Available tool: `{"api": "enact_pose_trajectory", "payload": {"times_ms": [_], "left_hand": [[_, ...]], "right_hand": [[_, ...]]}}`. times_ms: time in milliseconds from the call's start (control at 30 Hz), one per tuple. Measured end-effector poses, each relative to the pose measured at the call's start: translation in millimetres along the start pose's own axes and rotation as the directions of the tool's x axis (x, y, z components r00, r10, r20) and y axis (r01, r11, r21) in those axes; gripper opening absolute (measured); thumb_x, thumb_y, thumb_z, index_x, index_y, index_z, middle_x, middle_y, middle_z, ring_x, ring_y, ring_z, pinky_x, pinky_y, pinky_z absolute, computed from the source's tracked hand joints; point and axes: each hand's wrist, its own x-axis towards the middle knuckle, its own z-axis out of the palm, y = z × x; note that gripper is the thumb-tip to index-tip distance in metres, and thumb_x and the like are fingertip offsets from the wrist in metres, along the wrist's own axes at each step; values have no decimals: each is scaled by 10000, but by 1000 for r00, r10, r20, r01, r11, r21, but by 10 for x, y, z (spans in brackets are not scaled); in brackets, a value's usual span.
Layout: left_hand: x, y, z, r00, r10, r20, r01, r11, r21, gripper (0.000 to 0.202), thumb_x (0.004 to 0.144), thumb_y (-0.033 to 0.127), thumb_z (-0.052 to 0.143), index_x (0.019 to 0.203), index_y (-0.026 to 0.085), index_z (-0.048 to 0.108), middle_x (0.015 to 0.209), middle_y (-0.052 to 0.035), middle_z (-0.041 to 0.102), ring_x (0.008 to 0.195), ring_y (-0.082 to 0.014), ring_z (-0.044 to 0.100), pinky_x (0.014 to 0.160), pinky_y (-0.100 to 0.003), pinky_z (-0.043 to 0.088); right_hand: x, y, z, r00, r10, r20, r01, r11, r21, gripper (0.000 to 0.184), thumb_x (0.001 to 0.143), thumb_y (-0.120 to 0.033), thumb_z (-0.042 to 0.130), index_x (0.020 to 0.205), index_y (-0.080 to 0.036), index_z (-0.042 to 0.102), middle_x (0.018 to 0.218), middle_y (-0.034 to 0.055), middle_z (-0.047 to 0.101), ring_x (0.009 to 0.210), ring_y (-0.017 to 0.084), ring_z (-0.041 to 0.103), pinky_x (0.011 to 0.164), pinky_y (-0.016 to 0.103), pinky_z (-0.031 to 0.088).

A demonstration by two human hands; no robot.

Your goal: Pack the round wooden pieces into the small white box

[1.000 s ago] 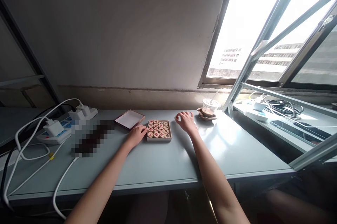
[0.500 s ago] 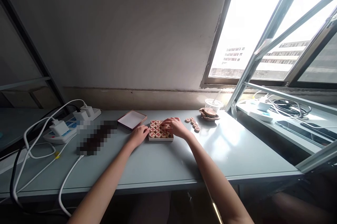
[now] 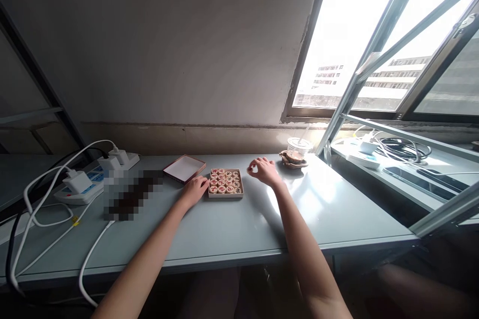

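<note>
A shallow open box (image 3: 226, 196) holds rows of round wooden xiangqi pieces (image 3: 221, 182) with red and black characters. At its left edge rests my left hand (image 3: 195, 191), fingers curled together with the tips against the box side. My right hand (image 3: 265, 171) is raised just right of the box, thumb and forefinger pinched on a small dark-edged xiangqi piece (image 3: 250, 169), mostly covered by the fingertips. The loose pieces on the table to the right are hidden behind this hand. The box lid (image 3: 184, 167) lies upturned behind my left hand.
A lidded plastic cup (image 3: 299, 146) with a straw stands on a brown coaster (image 3: 294, 161) at the back right. On the left are a power strip (image 3: 95, 184), white cables and a pixelated dark object (image 3: 134, 196). A metal frame post (image 3: 348, 94) rises at right.
My right hand has moved from above the box to its right, uncovering the pieces inside. My left hand stays at the box's left edge. The view has shifted slightly.
</note>
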Motion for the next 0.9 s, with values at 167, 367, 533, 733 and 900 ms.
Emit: {"api": "enact_pose_trajectory", "payload": {"times_ms": [167,367,533,733,900], "left_hand": [[13,-21,15,1000,0,-4,0,1000,1,312,880,320,362,680,190,564,796,-39,616,747,-168,555,661,-249,373],[9,-21,28,1000,-12,-6,12,1000,4,317,882,320,365,676,184,565,802,-42,617,757,-172,560,676,-253,377],[4,-1,20,1000,-21,-9,21,1000,-10,306,880,320,374,695,181,574,815,-44,623,769,-174,566,693,-257,382],[-8,26,-16,1000,-9,5,9,1000,-9,313,876,312,371,663,182,560,775,-41,615,729,-171,555,659,-261,375],[1,-14,11,1000,12,-11,-12,1000,-23,318,873,313,358,677,183,571,807,-50,621,763,-181,559,672,-267,381]], "right_hand": [[-36,320,-30,974,220,49,-212,968,-136,203,805,-277,522,976,-217,613,1048,98,600,1025,272,463,814,401,290],[0,-121,-22,971,-219,97,191,954,232,258,797,-325,574,1053,-321,597,1120,18,587,1030,216,494,837,347,319],[-31,-520,77,901,-406,153,366,900,235,225,788,-230,577,989,-314,635,1072,14,615,962,191,533,813,311,313],[-29,-404,11,945,-320,70,308,941,142,185,813,-395,558,889,-248,640,941,41,634,922,194,528,790,306,311],[-53,-111,-152,982,-181,52,178,982,63,191,755,-391,590,876,-252,640,934,37,621,933,202,510,791,318,292]]}}
